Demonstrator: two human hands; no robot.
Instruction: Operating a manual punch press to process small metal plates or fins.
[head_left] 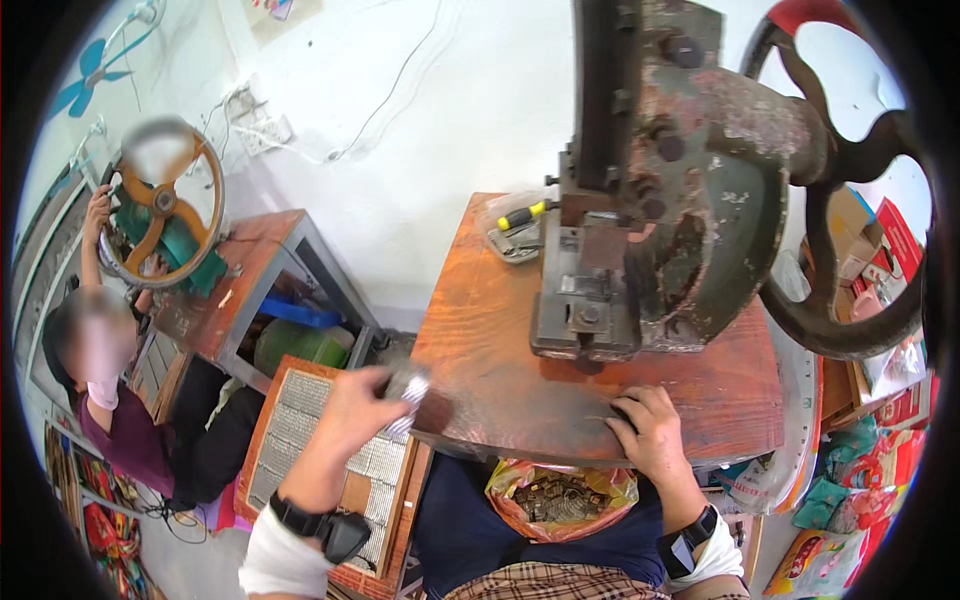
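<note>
Fingers of the left hand point(365, 400) are pinching together on a small bundle of shiny metal strips point(408, 392), and they are lifting it just over the left edge of the table point(500, 330). The picture is blurred there, so I cannot tell how many strips the bundle is holding. Under this hand a tray point(300, 440) is lying on a lower stand, and rows of the same silver pieces are filling it.

The right hand point(648, 432) is resting on the front edge of the table, with the fingers curled down together on the wood. It is holding nothing that I can see. Below it, on the lap, an open bag point(560, 492) is holding many small dark metal parts.

Behind both hands a heavy press point(640, 200) is standing on the table, and its big wheel point(850, 200) is reaching out to the right. A screwdriver point(522, 214) is lying at the far corner. At the left, another person is working at a second press point(165, 215).

In my judgement the grip on the strips is looking thin, so some could be slipping out and falling beside the tray. Also the right fingers are lying near the press foot, and this could be pinching them if the wheel is turning.
</note>
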